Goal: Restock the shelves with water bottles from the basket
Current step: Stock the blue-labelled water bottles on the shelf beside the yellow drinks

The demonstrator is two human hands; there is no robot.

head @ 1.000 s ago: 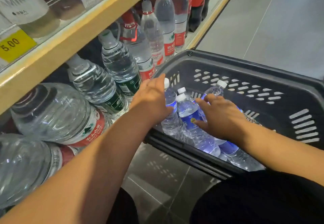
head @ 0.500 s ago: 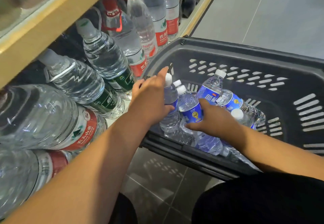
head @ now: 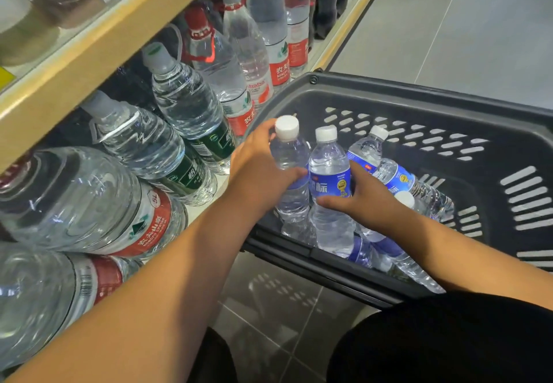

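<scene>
- I see the left hand (head: 257, 170) wrapped round the first bottle (head: 292, 155). Its fingers curl behind the clear upper body, just under the white cap.
- The right hand (head: 365, 200) grips the second bottle (head: 329, 182), with the thumb lying across the front below the blue label and the fingers curled round the far side.
- Both bottles stand upright and touch side by side at the near left of the basket (head: 389, 90), which is dark grey plastic with slotted walls.
- I cannot tell whether their bases rest on the basket floor or hang just above it.
- More stock is in the basket: a leaning bottle (head: 369, 150) behind the right hand, a lying bottle (head: 419, 186) to its right, and a low bottle (head: 398, 260) flat under the right wrist.
- The basket sits on the grey tiled floor (head: 478, 23), close against the bottom shelf (head: 350, 26).
- On that shelf, from near to far, I see large jugs (head: 89, 203) with red labels, green-labelled bottles (head: 191, 110) and tall red-labelled bottles (head: 263, 32).
- The upper shelf board (head: 89, 62) runs above them.
</scene>
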